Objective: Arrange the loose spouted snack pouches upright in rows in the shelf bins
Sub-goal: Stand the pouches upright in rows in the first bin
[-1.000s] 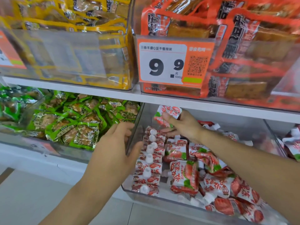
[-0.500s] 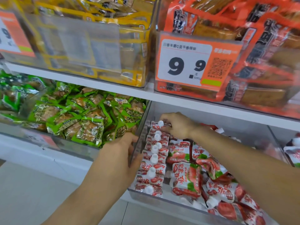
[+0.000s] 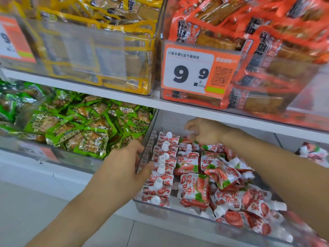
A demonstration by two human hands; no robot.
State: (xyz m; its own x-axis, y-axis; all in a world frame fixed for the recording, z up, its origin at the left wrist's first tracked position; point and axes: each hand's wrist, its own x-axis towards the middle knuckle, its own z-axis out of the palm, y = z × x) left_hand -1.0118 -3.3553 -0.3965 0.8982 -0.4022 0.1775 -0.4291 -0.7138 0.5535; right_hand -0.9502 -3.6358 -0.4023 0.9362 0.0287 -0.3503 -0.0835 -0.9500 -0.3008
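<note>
- Holding snack pouches, clear shelf bin (image 3: 178,213) carried one upright row (image 3: 162,168) along its left wall; loose pouches (image 3: 229,189) lay heaped centre and right.
- Neighbouring bin (image 3: 74,157) held green packets.
- Left hand (image 3: 124,166) clasped the bin's left wall, thumb inside against the row.
- Right hand (image 3: 203,132) curled at rear pouches; grip unclear.
- Risk, judged: nudging could topple the row.

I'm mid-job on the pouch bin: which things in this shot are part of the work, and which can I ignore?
Part of the job:
- clear bin
- upright row of pouches along its left wall
- loose pouches heaped to the right
- left hand gripping the bin's left wall
- right hand at the back of the bin

Ignore:
- green packets
- yellow packets
- orange packets
- price tag
</note>
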